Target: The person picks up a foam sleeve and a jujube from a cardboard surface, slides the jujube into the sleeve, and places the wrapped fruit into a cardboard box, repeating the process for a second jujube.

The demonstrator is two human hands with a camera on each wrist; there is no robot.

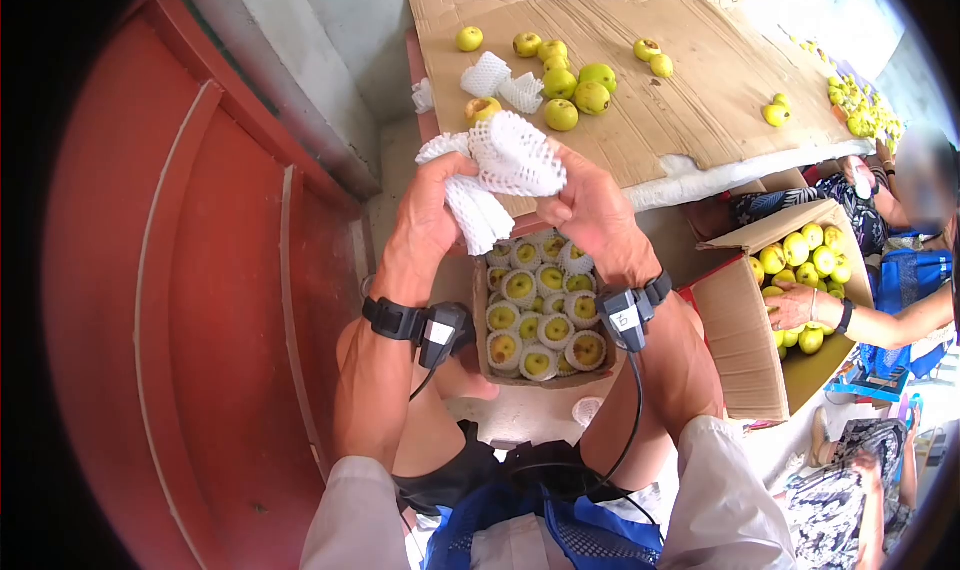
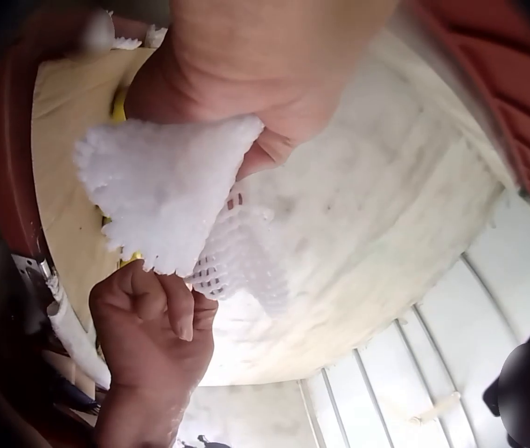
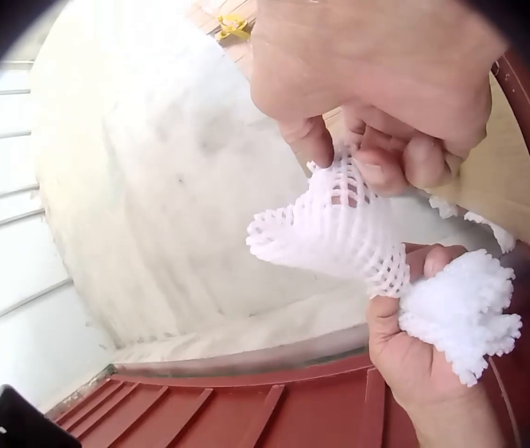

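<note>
A white foam net sleeve (image 1: 515, 155) is stretched between my two hands over the table's near edge. My left hand (image 1: 430, 198) grips its near end, along with a folded bunch of foam net (image 1: 478, 215) that hangs below the fingers. With thumb and fingers my right hand (image 1: 592, 210) pinches the other end of the sleeve; the right wrist view shows the open mesh (image 3: 340, 219) pulled out under those fingertips. Just beyond the hands sits a cut or blemished yellow-green fruit (image 1: 482, 108) on the cardboard. Two loose foam sleeves (image 1: 486, 73) lie behind it.
Below the hands stands a carton (image 1: 482, 320) of apple-like fruits in foam sleeves. Several bare fruits (image 1: 561, 115) lie on the cardboard-covered table (image 1: 700, 100). At right, another person's hand (image 1: 795, 306) reaches into an open box (image 1: 735, 335) of fruit. A red door (image 1: 230, 270) is at left.
</note>
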